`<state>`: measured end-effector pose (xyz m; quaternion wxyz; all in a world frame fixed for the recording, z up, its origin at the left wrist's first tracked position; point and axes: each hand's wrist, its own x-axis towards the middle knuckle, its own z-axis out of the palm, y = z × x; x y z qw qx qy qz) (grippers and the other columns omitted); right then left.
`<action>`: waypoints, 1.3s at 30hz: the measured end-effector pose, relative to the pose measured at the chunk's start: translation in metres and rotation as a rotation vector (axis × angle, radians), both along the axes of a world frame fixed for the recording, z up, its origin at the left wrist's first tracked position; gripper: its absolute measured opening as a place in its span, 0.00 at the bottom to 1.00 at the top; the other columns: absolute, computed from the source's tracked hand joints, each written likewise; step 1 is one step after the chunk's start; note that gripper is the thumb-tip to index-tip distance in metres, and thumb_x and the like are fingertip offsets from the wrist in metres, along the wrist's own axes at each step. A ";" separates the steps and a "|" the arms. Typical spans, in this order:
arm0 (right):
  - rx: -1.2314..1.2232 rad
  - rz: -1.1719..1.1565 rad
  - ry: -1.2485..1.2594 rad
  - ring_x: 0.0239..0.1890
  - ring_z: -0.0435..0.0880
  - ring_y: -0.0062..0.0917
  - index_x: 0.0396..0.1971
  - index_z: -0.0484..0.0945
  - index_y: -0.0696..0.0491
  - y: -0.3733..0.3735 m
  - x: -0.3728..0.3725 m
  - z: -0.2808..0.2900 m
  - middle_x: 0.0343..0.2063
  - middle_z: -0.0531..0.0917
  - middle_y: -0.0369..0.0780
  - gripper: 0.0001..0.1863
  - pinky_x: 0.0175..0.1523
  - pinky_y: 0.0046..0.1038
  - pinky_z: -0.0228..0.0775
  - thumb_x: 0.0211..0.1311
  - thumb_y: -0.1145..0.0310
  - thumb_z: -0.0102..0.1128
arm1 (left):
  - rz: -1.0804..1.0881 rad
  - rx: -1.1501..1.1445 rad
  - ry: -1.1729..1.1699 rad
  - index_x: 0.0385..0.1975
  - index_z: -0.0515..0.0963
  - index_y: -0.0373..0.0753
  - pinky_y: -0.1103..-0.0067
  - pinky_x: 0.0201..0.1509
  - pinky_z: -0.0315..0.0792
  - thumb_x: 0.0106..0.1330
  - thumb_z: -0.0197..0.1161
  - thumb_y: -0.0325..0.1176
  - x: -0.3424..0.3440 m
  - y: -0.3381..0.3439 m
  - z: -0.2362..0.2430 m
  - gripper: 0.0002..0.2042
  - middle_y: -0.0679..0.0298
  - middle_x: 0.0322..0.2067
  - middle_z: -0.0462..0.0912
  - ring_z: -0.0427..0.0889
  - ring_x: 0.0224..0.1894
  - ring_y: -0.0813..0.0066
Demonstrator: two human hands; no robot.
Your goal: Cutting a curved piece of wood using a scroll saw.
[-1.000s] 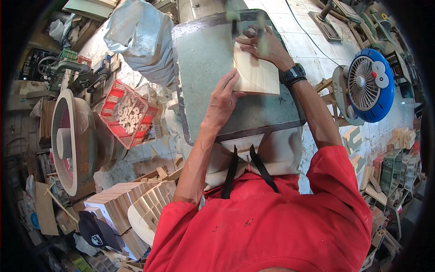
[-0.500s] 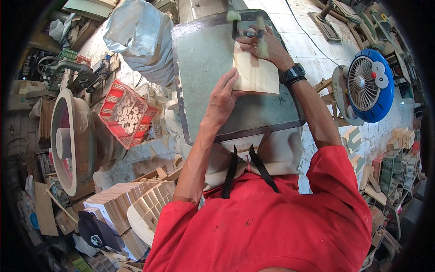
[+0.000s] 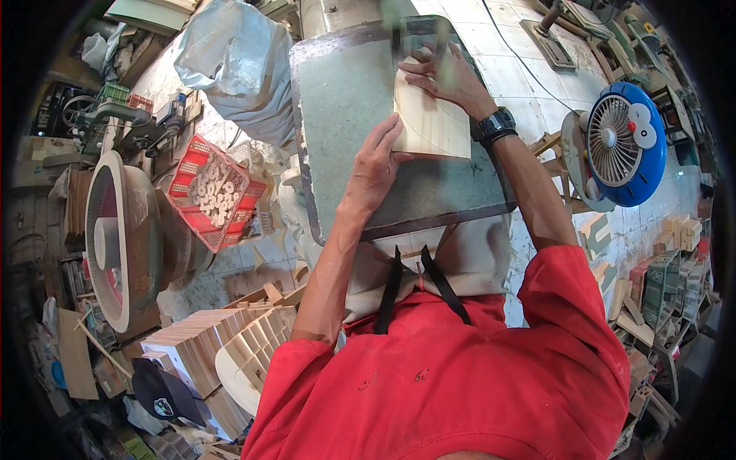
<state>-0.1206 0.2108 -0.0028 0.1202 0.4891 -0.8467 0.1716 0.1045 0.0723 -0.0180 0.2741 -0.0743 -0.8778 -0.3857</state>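
A pale wooden board (image 3: 433, 126) with a curved line on it lies flat on the grey metal machine table (image 3: 345, 153). Its left edge and near left corner are held by my left hand (image 3: 376, 157), fingers stretched along the side and thumb at the near edge. My right hand (image 3: 452, 80), a black watch (image 3: 496, 125) on its wrist, lies over the board's far end with fingers bent onto it. A blurred machine part (image 3: 397, 38) hangs in front of the right fingertips and partly hides them. Where it meets the wood I cannot make out.
Left of the table stand a plastic bag (image 3: 234, 69), a red crate (image 3: 184, 180) of small wooden pieces and a large round machine wheel (image 3: 115, 241). Stacked boards (image 3: 188, 341) and a dark cap (image 3: 165, 391) lie near left. A blue fan (image 3: 625, 146) stands right.
The board has shifted very slightly away from me and left, both hands staying on it. My right fingers sit a little differently at its far end. The blurred machine part looks different.
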 end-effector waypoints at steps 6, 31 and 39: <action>-0.129 0.036 -0.208 0.68 0.70 0.27 0.56 0.84 0.34 0.006 -0.006 -0.006 0.63 0.78 0.31 0.27 0.72 0.50 0.47 0.68 0.36 0.50 | -0.018 0.000 -0.001 0.56 0.75 0.30 0.66 0.62 0.77 0.53 0.68 0.14 -0.004 0.003 0.003 0.27 0.49 0.60 0.75 0.77 0.60 0.49; -0.061 -0.013 -0.103 0.70 0.66 0.29 0.56 0.83 0.34 0.005 0.000 -0.001 0.64 0.77 0.31 0.27 0.74 0.56 0.43 0.68 0.36 0.49 | -0.056 0.007 -0.005 0.58 0.74 0.30 0.68 0.61 0.79 0.53 0.63 0.10 -0.006 -0.005 0.002 0.28 0.49 0.61 0.74 0.76 0.62 0.50; -0.009 -0.046 -0.053 0.70 0.67 0.29 0.56 0.84 0.35 0.003 -0.002 0.000 0.64 0.77 0.32 0.27 0.74 0.56 0.42 0.67 0.35 0.50 | -0.070 0.036 -0.025 0.58 0.74 0.30 0.69 0.60 0.82 0.54 0.60 0.08 -0.006 -0.006 0.003 0.28 0.49 0.62 0.73 0.75 0.63 0.50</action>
